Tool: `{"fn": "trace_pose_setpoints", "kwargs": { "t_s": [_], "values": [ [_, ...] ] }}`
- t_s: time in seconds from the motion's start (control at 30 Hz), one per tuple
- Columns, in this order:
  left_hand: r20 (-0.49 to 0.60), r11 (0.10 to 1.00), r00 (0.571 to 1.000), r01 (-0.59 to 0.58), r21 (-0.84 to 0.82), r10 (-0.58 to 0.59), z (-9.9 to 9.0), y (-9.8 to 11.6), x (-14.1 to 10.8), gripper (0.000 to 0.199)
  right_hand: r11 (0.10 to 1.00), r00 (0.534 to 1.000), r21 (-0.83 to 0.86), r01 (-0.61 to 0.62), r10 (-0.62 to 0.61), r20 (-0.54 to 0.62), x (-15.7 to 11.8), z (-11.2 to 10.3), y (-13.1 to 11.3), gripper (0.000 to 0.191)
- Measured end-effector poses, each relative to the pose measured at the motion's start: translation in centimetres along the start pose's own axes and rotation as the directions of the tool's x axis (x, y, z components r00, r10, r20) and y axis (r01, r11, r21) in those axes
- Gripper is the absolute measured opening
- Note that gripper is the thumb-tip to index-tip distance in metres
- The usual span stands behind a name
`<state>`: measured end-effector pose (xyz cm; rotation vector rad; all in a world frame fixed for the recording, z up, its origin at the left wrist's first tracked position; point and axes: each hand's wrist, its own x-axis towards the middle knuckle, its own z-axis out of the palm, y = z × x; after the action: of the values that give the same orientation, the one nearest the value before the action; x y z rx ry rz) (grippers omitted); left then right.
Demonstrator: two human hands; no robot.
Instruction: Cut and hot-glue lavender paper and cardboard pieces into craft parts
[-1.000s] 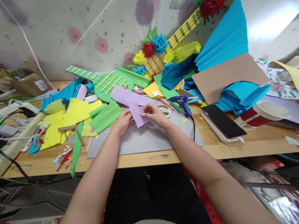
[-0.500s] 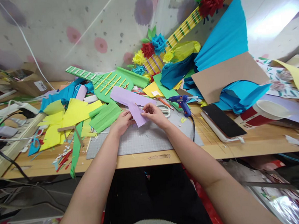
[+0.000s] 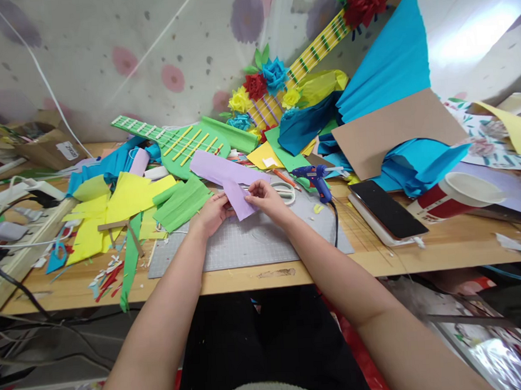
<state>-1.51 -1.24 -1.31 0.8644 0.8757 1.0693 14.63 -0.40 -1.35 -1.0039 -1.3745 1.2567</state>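
Between my hands, above the grey cutting mat, is a small piece of light purple paper, tilted with one corner pointing down. My right hand pinches its right edge between thumb and fingers. At its left edge, my left hand has its fingers closed on the paper, the fingertips partly behind it. A larger purple paper sheet lies just beyond. White-handled scissors rest right of my right hand, their blades mostly hidden.
A blue glue gun with a black cord lies at the right, near a phone and a paper cup. Green crepe paper and yellow paper lie left. Behind stands a green paper guitar.
The whole view has shifted slightly. Both hands keep their hold on the small purple piece, with almost no movement.
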Motion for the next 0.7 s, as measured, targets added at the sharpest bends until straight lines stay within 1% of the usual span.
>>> {"fn": "trace_pose_setpoints", "kwargs": {
  "t_s": [0.03, 0.13, 0.17, 0.33, 0.43, 0.57, 0.7],
  "values": [
    [0.009, 1.000, 1.000, 0.003, -0.007, -0.003, 0.00, 0.05, 0.02, 0.018, 1.000, 1.000, -0.005, -0.002, 0.001, -0.003, 0.01, 0.04, 0.02, 0.034],
    [0.035, 1.000, 0.999, 0.010, -0.020, -0.009, -0.02, 0.16, 0.00, 0.039, 1.000, 1.000, -0.018, -0.005, 0.005, -0.003, -0.02, 0.15, 0.02, 0.034],
    [0.036, 1.000, 0.999, 0.002, -0.010, -0.002, -0.04, 0.13, -0.04, 0.043, 1.000, 1.000, -0.019, -0.005, 0.005, 0.000, -0.05, 0.19, 0.00, 0.034],
    [-0.010, 0.990, 0.997, -0.077, 0.120, 0.079, -0.29, -0.47, -0.11, 0.042, 0.999, 1.000, -0.033, -0.007, 0.008, 0.013, -0.15, 0.28, -0.01, 0.033],
    [-0.036, 0.983, 0.994, -0.100, 0.155, 0.107, -0.39, -0.72, -0.02, 0.043, 0.999, 1.000, -0.041, -0.012, 0.012, 0.004, -0.06, 0.29, 0.16, 0.033],
    [-0.052, 0.976, 0.993, -0.096, 0.196, 0.108, -0.44, -0.63, -0.01, 0.044, 0.999, 1.000, -0.035, -0.019, 0.019, -0.002, 0.01, 0.20, 0.15, 0.028],
    [-0.006, 0.965, 0.998, -0.057, 0.255, 0.061, -0.45, -0.48, -0.35, 0.040, 0.999, 1.000, -0.036, -0.003, 0.002, -0.009, -0.22, 0.07, -0.60, 0.023]
  ]
}}
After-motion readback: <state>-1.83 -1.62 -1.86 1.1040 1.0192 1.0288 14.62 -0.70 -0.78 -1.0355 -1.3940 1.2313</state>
